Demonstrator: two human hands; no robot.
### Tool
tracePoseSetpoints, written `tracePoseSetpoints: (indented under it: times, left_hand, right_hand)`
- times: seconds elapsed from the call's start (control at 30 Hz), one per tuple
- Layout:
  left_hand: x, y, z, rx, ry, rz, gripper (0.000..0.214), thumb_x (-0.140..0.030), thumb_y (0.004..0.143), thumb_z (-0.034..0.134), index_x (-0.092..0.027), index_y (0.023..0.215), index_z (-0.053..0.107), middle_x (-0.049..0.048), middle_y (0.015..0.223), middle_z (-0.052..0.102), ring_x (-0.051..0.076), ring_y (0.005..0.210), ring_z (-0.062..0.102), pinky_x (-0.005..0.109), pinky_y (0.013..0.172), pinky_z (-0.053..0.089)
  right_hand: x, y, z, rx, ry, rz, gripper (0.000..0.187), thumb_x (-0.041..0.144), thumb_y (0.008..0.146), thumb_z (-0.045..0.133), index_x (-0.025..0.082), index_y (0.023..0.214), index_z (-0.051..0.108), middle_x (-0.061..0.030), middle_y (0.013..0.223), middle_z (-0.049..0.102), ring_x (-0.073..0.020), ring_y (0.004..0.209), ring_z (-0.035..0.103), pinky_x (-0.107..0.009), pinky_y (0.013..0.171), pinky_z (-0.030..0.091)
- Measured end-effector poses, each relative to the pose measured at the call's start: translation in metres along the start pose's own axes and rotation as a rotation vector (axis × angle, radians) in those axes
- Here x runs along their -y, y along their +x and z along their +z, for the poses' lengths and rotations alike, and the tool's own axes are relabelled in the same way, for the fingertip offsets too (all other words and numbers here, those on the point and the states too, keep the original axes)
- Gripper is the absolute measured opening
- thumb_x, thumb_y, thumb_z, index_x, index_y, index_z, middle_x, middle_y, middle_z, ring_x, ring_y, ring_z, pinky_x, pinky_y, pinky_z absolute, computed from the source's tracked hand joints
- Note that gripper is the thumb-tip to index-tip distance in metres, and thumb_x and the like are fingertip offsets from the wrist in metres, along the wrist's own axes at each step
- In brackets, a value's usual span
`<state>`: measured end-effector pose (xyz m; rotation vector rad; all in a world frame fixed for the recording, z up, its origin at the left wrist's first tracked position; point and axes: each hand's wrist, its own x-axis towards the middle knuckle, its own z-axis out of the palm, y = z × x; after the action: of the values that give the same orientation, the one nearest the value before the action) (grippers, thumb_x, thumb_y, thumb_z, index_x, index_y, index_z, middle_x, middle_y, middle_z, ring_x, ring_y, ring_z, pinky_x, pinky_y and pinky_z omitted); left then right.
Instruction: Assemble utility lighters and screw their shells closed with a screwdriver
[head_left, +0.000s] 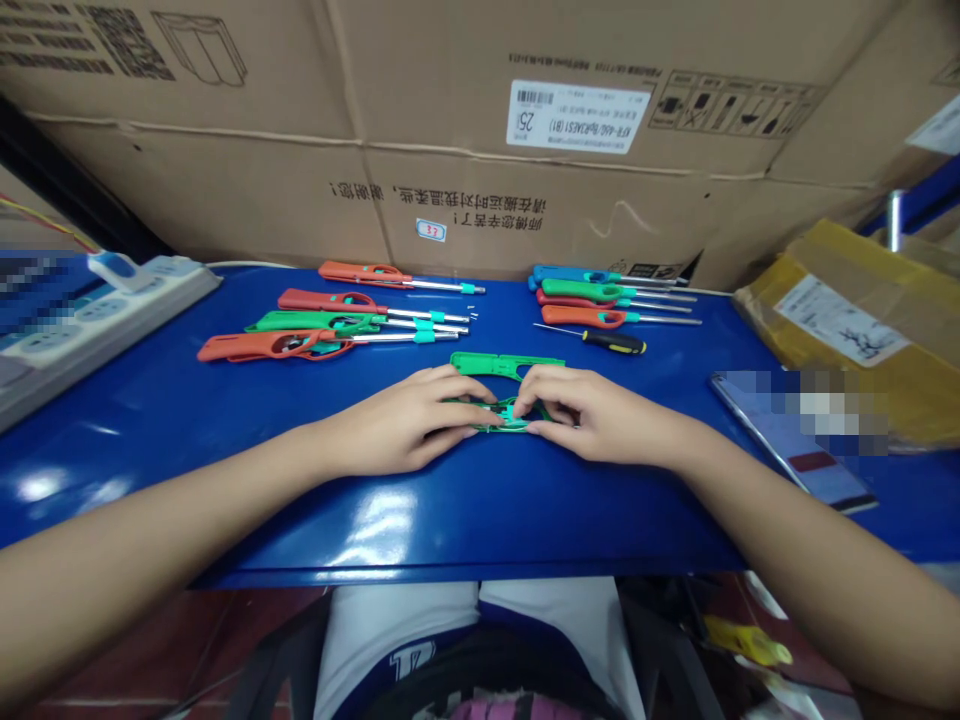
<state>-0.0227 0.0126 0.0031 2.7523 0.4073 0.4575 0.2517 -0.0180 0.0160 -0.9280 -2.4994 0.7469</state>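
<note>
An opened green lighter casing (508, 428) lies on the blue table in front of me, with teal parts showing inside it. My left hand (416, 420) grips its left end, fingers closed against the casing. From the other side, my right hand (592, 412) pinches at the teal parts with bent fingers. Just beyond both hands rests a separate green half-shell (487, 365), its cutout near my right knuckles. My fingers hide much of the casing and its inner parts.
Several long lighters (322, 303) with open handles lie at the back left. More whole-looking lighters (592, 291) and a screwdriver (615, 342) lie back right. A phone (787, 450), yellow-taped parcel (877, 310) and power strip (97, 320) flank the area. Cardboard (420, 120) stands behind.
</note>
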Motion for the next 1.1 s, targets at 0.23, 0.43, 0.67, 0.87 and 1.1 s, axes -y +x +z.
tracePoseSetpoints:
  times: [0.23, 0.43, 0.67, 0.87, 1.1]
  left_hand:
    - [0.0, 0.0, 0.002, -0.005, -0.008, -0.013, 0.032, -0.02, 0.104, 0.05, -0.023, 0.132, 0.065, 0.0098, 0.131, 0.064, 0.023, 0.115, 0.057, 0.038, 0.103, 0.046]
    - [-0.003, 0.0, 0.001, 0.001, 0.016, -0.045, 0.034, -0.022, 0.104, 0.049, -0.025, 0.134, 0.064, 0.0103, 0.131, 0.064, 0.024, 0.114, 0.057, 0.04, 0.101, 0.047]
    - [-0.005, 0.001, 0.0, 0.026, 0.025, -0.047, 0.036, -0.017, 0.102, 0.047, -0.026, 0.132, 0.065, 0.0107, 0.128, 0.063, 0.024, 0.111, 0.057, 0.041, 0.099, 0.047]
    - [-0.005, 0.0, -0.001, 0.049, 0.056, -0.056, 0.04, -0.017, 0.102, 0.048, -0.028, 0.138, 0.062, 0.0103, 0.13, 0.062, 0.025, 0.113, 0.057, 0.041, 0.1, 0.046]
    - [-0.007, 0.0, -0.002, 0.075, 0.109, -0.066, 0.044, -0.015, 0.101, 0.047, -0.03, 0.14, 0.06, 0.0099, 0.131, 0.061, 0.025, 0.108, 0.056, 0.043, 0.096, 0.047]
  right_hand:
    - [0.003, 0.001, 0.002, -0.018, -0.021, 0.04, 0.012, 0.011, 0.093, 0.064, 0.016, 0.103, 0.067, -0.004, 0.097, 0.065, -0.0113, 0.066, 0.049, -0.027, 0.067, 0.043]
    - [0.007, 0.003, 0.006, -0.065, -0.061, 0.089, 0.012, 0.009, 0.092, 0.062, 0.016, 0.099, 0.069, -0.0031, 0.092, 0.068, -0.0112, 0.064, 0.048, -0.027, 0.067, 0.041]
    - [0.009, 0.002, 0.008, -0.075, -0.009, 0.058, 0.008, 0.015, 0.091, 0.063, 0.018, 0.094, 0.07, -0.0039, 0.092, 0.07, -0.0135, 0.072, 0.057, -0.027, 0.068, 0.043]
    - [0.007, 0.001, 0.005, -0.096, -0.091, 0.152, 0.01, 0.015, 0.087, 0.068, 0.018, 0.097, 0.071, -0.0028, 0.092, 0.068, -0.0111, 0.066, 0.052, -0.026, 0.066, 0.039]
    - [0.001, -0.001, -0.007, -0.043, -0.049, 0.171, 0.008, 0.015, 0.087, 0.065, 0.017, 0.089, 0.072, 0.0001, 0.077, 0.067, -0.0107, 0.061, 0.049, -0.025, 0.064, 0.038]
